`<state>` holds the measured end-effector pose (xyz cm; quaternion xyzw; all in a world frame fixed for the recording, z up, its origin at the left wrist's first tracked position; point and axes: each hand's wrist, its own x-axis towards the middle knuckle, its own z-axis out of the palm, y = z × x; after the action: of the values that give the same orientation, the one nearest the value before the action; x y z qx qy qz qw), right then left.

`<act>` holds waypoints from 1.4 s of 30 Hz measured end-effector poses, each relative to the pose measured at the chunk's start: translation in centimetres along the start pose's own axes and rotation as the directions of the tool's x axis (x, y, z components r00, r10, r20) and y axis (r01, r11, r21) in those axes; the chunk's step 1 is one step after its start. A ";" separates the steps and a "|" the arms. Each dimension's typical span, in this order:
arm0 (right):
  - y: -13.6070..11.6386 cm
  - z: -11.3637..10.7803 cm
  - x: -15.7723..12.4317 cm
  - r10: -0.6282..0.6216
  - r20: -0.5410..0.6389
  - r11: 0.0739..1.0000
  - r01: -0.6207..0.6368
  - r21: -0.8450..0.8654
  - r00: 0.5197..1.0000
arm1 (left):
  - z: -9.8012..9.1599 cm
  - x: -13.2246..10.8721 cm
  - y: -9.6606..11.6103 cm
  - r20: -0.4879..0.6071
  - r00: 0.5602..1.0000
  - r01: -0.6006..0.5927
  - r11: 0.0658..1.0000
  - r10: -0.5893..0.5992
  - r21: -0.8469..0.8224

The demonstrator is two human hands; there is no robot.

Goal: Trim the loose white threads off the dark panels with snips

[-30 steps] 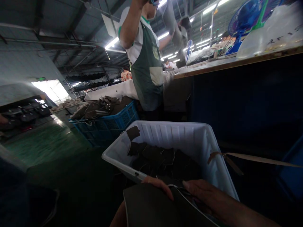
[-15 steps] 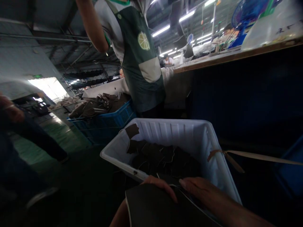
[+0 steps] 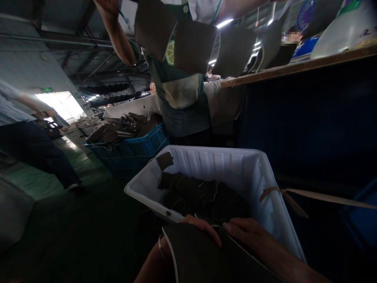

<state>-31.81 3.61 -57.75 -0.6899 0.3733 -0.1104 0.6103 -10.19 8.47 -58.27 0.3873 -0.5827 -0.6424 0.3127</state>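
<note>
Left hand (image 3: 203, 226); bracelet (image 3: 160, 247) newly visible

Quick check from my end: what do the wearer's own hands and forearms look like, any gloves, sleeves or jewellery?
Left hand: no glove, with a thin, shiny, silver-coloured bracelet around the wrist. Right hand: no glove, and no jewellery visible. No sleeves show on either forearm.

Factory workshop, ceiling strip lights (image 3: 224, 23), heaped blue crate (image 3: 147, 145), aproned worker (image 3: 185, 122), workbench (image 3: 338, 58)
</note>
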 end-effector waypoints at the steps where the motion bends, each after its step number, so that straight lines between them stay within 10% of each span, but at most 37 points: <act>1: -0.1 0.0 0.1 0.003 -0.014 1.000 -0.003 0.000 1.000 | 0.1 0.0 -0.1 -0.012 1.000 -0.009 1.000 0.009 0.006; 9: -0.1 -1.5 0.9 -0.019 -0.111 0.999 0.023 0.041 0.994 | 0.3 0.4 0.0 -0.111 0.993 -0.043 0.999 0.040 -0.027; 15: 1.0 -3.5 0.4 -0.076 0.114 0.997 0.078 -0.009 0.991 | 1.0 0.8 -0.3 -0.289 0.953 0.022 0.969 -0.095 -0.246; 22: 0.3 -3.8 0.9 -0.112 0.076 0.991 0.117 -0.060 0.991 | 1.5 1.1 -2.5 -0.382 0.918 -0.048 0.925 -0.108 -0.376; 33: -1.4 -6.4 1.1 -0.140 -0.138 0.821 0.037 -0.569 0.980 | 1.7 0.1 -1.7 -0.340 0.925 -0.093 0.768 -0.168 -0.634; 42: -0.5 -7.4 4.4 -0.188 -0.092 0.953 0.159 -0.257 0.978 | 2.5 1.6 -1.9 -0.205 0.962 -0.001 0.750 -0.180 -0.662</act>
<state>-33.02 -4.92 -56.89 -0.7833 0.3566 -0.1557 0.4847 -13.05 8.66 -60.27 0.3603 -0.2556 -0.7644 0.4696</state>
